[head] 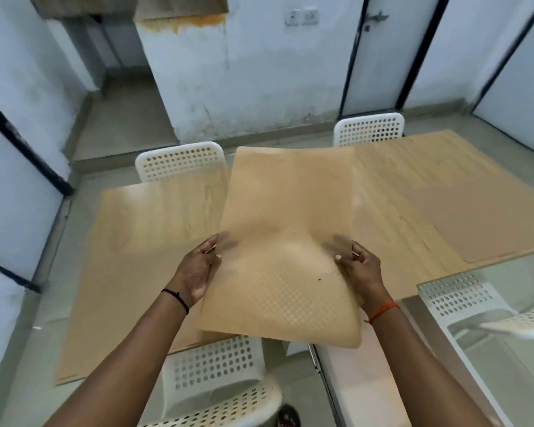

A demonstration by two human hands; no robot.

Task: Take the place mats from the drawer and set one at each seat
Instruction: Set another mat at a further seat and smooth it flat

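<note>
A tan place mat with a fine dotted texture hangs above the wooden table, held by both side edges. My left hand grips its left edge and my right hand grips its right edge. The mat sags in the middle between the hands. Another tan place mat lies flat on the table at the right, near its front edge.
White perforated chairs stand around the table: two at the far side, one below my arms and one at the right. White walls and dark-framed doors surround the room.
</note>
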